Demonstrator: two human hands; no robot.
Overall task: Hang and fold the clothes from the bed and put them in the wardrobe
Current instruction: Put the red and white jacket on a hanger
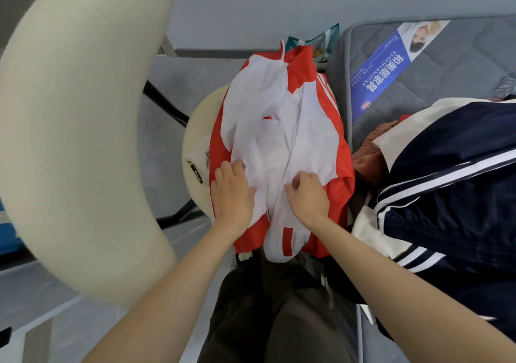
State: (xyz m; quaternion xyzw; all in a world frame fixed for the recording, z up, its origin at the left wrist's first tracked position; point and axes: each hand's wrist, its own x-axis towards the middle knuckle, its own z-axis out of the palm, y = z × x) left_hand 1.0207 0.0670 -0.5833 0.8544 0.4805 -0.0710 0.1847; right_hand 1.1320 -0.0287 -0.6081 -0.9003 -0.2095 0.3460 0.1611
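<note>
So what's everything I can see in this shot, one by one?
red and white jacket: one, red with white panels, on the round seat
round seat: one, cream, under that jacket
chair back: one, cream, near left
mattress: one, grey, right side
label: one, blue, on the mattress
navy jacket: one, navy with white stripes, on the mattress
rust garment: one, rust brown, beside the navy jacket
packet: one, teal, behind the seat
left hand: one, gripping the red and white jacket
right hand: one, gripping it too

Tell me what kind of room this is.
Probably a bedroom: a grey quilted mattress with a navy jacket piled on it, and a cream chair holding the red and white jacket.
</note>
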